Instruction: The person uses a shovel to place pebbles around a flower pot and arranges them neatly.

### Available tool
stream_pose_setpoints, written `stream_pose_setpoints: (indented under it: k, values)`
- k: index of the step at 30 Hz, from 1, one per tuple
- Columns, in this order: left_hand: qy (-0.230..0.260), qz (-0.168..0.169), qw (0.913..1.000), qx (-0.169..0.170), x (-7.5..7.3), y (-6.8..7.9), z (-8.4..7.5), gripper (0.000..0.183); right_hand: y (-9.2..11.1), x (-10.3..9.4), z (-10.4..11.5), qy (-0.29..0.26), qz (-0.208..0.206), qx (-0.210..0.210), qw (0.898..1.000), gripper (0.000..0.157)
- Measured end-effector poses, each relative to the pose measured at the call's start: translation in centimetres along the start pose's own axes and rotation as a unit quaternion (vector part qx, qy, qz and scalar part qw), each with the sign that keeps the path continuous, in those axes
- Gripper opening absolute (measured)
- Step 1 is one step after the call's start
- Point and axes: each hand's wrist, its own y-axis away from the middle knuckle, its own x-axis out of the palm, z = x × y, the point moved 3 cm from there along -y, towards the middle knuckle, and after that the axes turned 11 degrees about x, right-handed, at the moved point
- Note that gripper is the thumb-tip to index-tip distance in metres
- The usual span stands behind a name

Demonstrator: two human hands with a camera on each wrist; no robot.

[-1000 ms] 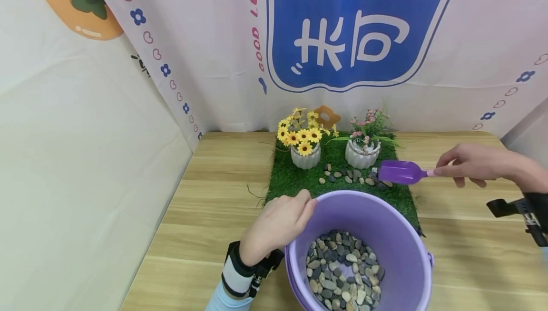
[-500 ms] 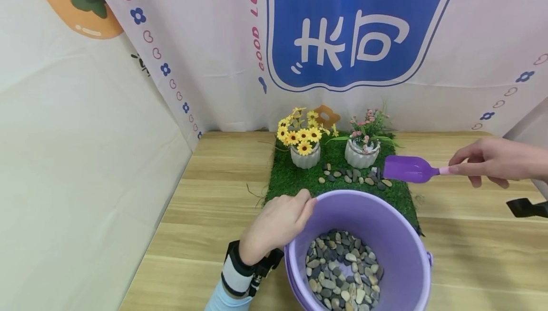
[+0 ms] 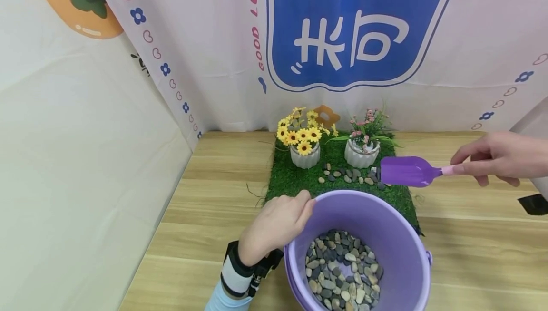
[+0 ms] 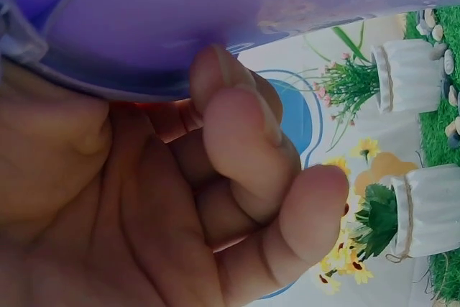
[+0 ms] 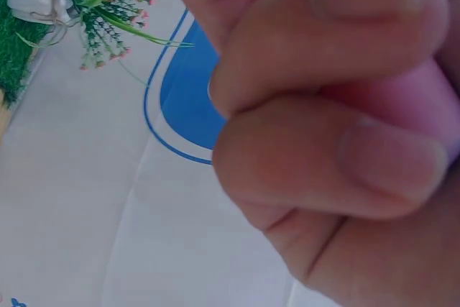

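A purple bucket (image 3: 389, 235) stands on the wood-grain surface (image 3: 471, 263), its near side cut off by the bottom edge of the head view. The right hand (image 3: 505, 156) runs out of frame beyond the bucket's right; its thumb and fingers pinch the scoop's handle and hide most of it. The right wrist view shows only a pink stretch of handle, blurred between curled fingers. The scoop (image 3: 406, 171) is beyond the bucket's far rim, toward the right — a translucent purple blade, pointing left. It covers the end of a row of stones (image 3: 348, 176) on the green mat (image 3: 287, 185) behind the bucket; whether it touches them is hard to tell. The left hand (image 3: 278, 220) is clamped on the bucket's left rim, fingers curled. Grey, tan and cream pebbles (image 3: 328, 284) lie over the bucket's bottom — a little purple shows between them.
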Motion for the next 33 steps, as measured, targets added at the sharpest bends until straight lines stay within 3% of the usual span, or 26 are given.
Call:
stream_pose_setpoints:
  k: [13,17,21,24,28,31,33]
  values:
    - [-0.002,-0.008,0.9999,0.013,-0.1,0.0,0.1,0.025,2.3,-0.9,0.9,0.042,-0.088,-0.002,0.995,0.016]
    - [0.000,-0.011,0.9998,0.015,-0.1,0.0,0.1,0.025,3.1,-0.8,2.1,0.049,-0.099,-0.027,0.994,0.009]
    - [0.001,-0.013,0.9998,0.016,-0.1,0.0,0.1,0.026,3.5,-0.6,3.7,0.070,-0.099,-0.112,0.986,0.018]
    - [0.002,-0.013,0.9998,0.015,-0.1,0.0,0.2,0.025,3.4,-0.4,5.4,0.087,-0.061,-0.156,0.982,0.017]
    - [0.004,-0.008,0.9999,0.010,0.0,0.0,0.2,0.025,3.3,0.1,8.4,0.114,-0.025,-0.173,0.978,0.007]
    - [0.005,-0.006,0.9999,0.008,0.1,0.1,0.3,0.025,3.3,0.7,10.5,0.150,-0.042,-0.185,0.970,0.002]
    - [0.007,-0.004,0.9999,0.008,0.1,0.1,0.3,0.025,3.4,1.1,11.8,0.175,-0.050,-0.187,0.965,0.007]
